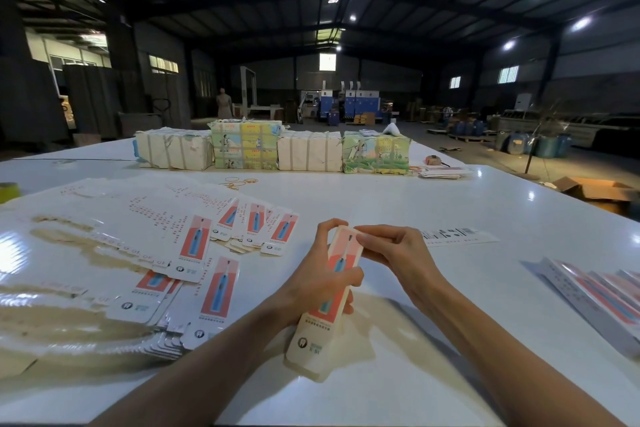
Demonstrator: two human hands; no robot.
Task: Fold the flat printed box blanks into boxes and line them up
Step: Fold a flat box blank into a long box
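Over the table (450, 204), left grip (318, 284) clasps the box (313, 340) (right grip (398, 253) pinches its top).

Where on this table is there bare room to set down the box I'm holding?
Bare white table lies between the far row of wrapped paper bundles and the cream printed box you hold, and between the white barcode strip and the lined-up red-and-white folded boxes. The left is crowded with loose flat printed blanks.
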